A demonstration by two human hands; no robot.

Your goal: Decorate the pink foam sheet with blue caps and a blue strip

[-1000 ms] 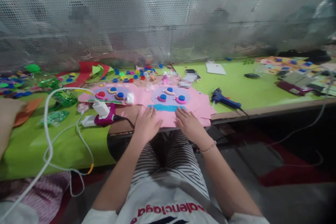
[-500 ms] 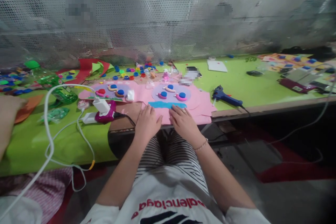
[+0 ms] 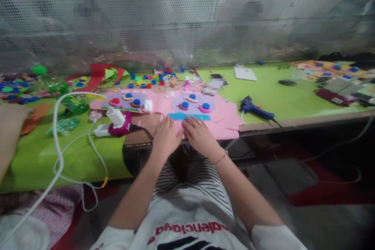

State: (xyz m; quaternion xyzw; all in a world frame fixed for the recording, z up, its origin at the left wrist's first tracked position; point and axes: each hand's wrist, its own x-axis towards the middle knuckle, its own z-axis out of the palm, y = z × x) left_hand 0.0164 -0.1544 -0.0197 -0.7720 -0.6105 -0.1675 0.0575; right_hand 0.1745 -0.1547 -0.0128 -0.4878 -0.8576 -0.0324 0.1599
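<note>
My left hand (image 3: 166, 136) and my right hand (image 3: 199, 134) lie flat, fingers stretched out, side by side on a pink foam sheet (image 3: 225, 119) at the table's near edge. Their fingertips touch a light blue strip (image 3: 189, 116) on the sheet. Just beyond the strip is a lilac circle (image 3: 193, 102) bearing three small snail shapes with blue and pink parts. A second pink sheet with a similar lilac piece (image 3: 129, 100) lies to the left. Neither hand holds anything.
A blue glue gun (image 3: 254, 110) lies right of the sheet on the green table (image 3: 272, 93). A magenta device with white plugs and cables (image 3: 115, 125) sits left. Coloured bottle caps (image 3: 149, 80), green bottles (image 3: 68, 103) and paper scraps lie behind. Another person's arm (image 3: 8, 133) shows far left.
My right hand has slid left along the blue strip until it lies close beside my left hand. The left hand has barely moved.
</note>
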